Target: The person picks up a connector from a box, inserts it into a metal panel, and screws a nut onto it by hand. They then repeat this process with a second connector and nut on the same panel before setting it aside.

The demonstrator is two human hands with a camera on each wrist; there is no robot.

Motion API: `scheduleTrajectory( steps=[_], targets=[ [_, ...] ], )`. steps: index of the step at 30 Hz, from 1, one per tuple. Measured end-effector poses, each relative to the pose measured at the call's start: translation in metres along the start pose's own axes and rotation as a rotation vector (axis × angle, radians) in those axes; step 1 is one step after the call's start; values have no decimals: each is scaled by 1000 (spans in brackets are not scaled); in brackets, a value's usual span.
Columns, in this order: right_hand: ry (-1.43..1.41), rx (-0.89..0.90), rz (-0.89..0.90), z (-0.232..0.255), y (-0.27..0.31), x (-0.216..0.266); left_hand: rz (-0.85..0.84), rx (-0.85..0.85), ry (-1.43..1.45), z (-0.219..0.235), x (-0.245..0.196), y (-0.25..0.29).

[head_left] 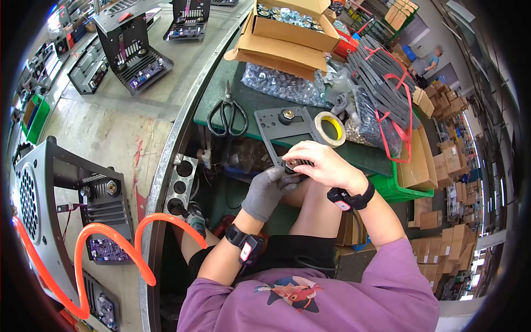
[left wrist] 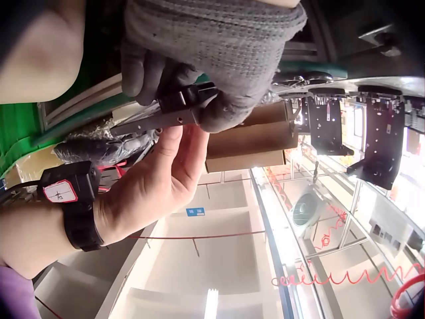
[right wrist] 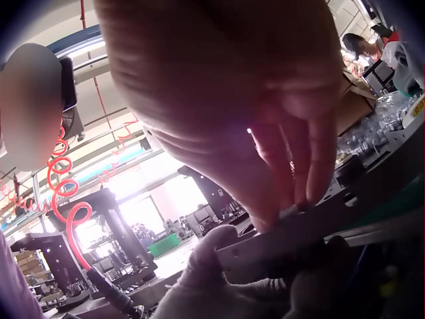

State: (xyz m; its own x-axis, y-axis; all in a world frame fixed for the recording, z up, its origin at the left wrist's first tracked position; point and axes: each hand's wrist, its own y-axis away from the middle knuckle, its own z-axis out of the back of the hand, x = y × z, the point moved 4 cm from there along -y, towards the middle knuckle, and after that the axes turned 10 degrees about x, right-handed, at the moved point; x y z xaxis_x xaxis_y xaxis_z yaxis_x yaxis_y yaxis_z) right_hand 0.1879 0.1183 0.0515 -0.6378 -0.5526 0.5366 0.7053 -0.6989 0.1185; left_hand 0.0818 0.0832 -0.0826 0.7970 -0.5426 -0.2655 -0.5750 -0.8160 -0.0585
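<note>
- Gripping the near end of a flat grey metal plate (head_left: 287, 133) with punched holes, the left hand (head_left: 267, 191) in its grey knit glove has its fingers curled up under the plate's edge; the left wrist view shows those gloved fingers (left wrist: 219, 113) wrapped round a small black ribbed part (head_left: 293, 164) fitted at that end.
- The bare right hand (head_left: 323, 165) lies over the same spot from the right, fingers bent down and pinching the plate and black part from above; in the right wrist view the fingertips (right wrist: 302, 199) press on the plate's edge.
- The plate's far end rests on the green work table (head_left: 251, 102), with a brass-coloured nut (head_left: 287, 115) seated near that end; the near end juts past the table's edge over the person's lap.
- Just right of the plate lies a roll of pale masking tape (head_left: 331, 128), touching or almost touching it.
- Left of the plate lie black-handled scissors (head_left: 227, 116).
- Farther back sit a clear plastic bag of small metal parts (head_left: 282, 84) and an open cardboard box (head_left: 287, 33).
- At the far right, a bundle of grey strips (head_left: 381, 77) tied with red bands.
- An orange coiled air hose (head_left: 110, 243) curves at the near left.
</note>
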Motion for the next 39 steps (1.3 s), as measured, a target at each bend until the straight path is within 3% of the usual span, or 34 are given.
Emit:
scheduleTrajectory(
  steps=[4,8,10,12,14,16,18,20,22,24,26,28,32,39],
  targets=[
    [15,0,47,-1,0,-2,14,42,-11,4,1,0],
    [226,58,-114,-6,-1,-2,12,65,-38,10,9,0],
    [431,94,-98,-10,-2,6,-12,74,-127,13,12,2],
    [417,51,-231,-12,-3,1,9,37,-118,-8,5,7],
    [417,-53,-251,-15,-2,-5,57,31,-128,-9,3,5],
    [398,-50,-307,-13,-1,-2,23,18,-94,-8,4,5],
    [369,-59,-276,-15,-2,-5,-26,84,-325,34,10,0],
    [298,-103,-261,-10,-2,-1,-10,78,-234,13,4,4],
    [261,19,-114,-15,-7,-5,20,16,-52,4,2,5],
    [232,-23,-26,-14,-11,-10,16,33,-59,10,4,6],
    [197,101,86,-14,-15,-9,19,44,-75,9,4,4],
    [172,111,70,-13,-18,-8,40,22,-62,12,3,4],
    [398,119,-60,-11,-20,8,40,109,-122,19,5,1],
    [434,37,-326,-7,-18,-1,42,-12,-119,-2,8,6]
  ],
)
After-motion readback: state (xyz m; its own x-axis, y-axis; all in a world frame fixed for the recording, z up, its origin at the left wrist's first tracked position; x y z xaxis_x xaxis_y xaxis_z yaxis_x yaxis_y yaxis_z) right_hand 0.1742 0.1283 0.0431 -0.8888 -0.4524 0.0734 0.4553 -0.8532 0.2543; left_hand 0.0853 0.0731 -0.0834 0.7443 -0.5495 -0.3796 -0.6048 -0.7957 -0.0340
